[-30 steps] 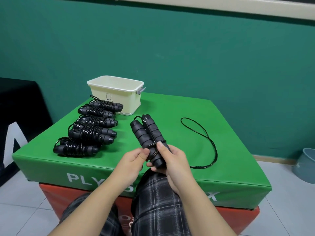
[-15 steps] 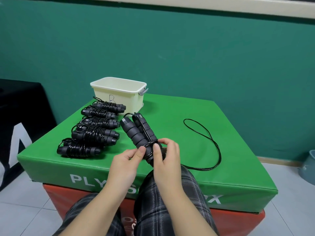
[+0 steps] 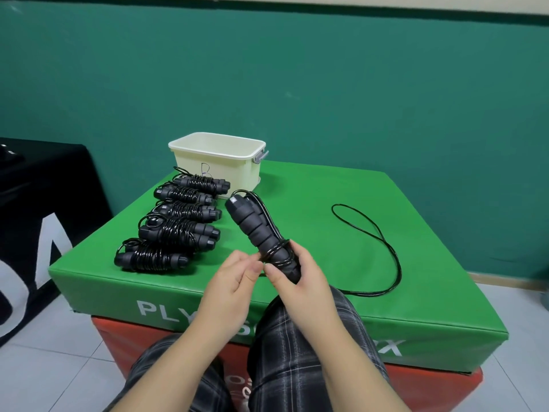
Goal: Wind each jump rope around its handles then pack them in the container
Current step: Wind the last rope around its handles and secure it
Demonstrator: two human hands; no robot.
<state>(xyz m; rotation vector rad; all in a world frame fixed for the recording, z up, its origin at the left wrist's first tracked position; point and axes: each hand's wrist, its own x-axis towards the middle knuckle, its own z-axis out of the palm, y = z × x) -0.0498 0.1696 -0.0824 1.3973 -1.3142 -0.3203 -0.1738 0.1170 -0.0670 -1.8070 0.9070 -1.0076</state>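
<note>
Right hand [image 3: 300, 281] grips handles [image 3: 258, 233]; left hand [image 3: 234, 281] pinches rope [image 3: 386, 257].

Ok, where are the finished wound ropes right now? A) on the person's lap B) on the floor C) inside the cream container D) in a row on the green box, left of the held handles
D: the wound ropes lie in a row on the green box, in front of the container.

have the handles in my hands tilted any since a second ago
Yes. The paired handles now lean further left, their far tips pointing toward the wound ropes rather than up the green box.
</note>
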